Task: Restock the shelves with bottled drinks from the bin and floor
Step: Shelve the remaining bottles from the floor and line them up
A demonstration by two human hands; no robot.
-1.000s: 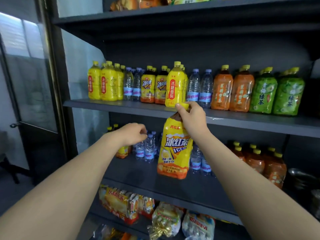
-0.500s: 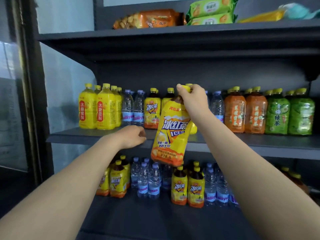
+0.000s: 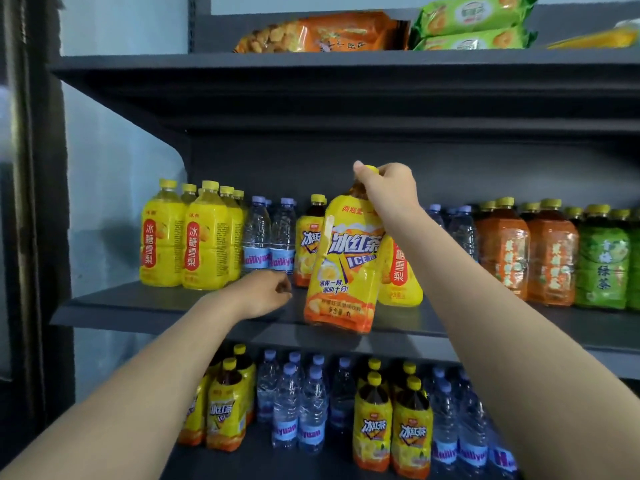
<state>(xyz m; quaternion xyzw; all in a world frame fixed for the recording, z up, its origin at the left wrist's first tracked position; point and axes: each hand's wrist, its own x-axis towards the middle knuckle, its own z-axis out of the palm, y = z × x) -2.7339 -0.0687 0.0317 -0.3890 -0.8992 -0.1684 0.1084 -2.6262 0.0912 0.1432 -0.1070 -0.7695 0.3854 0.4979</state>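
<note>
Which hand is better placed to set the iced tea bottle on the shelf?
The right hand: it grips the iced tea bottle by its cap, over the shelf. The left hand is curled, holding nothing.

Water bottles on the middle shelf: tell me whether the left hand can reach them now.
Probably yes. The left hand holds nothing and sits at the edge of the shelf, in front of the water bottles, with nothing between them.

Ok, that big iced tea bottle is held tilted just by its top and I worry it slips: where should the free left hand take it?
Probably the lower body of the iced tea bottle, from its left side. The right hand grips only the neck and yellow cap, so the wide bottom is tilted at the shelf front edge; the left hand is right beside it.
</note>
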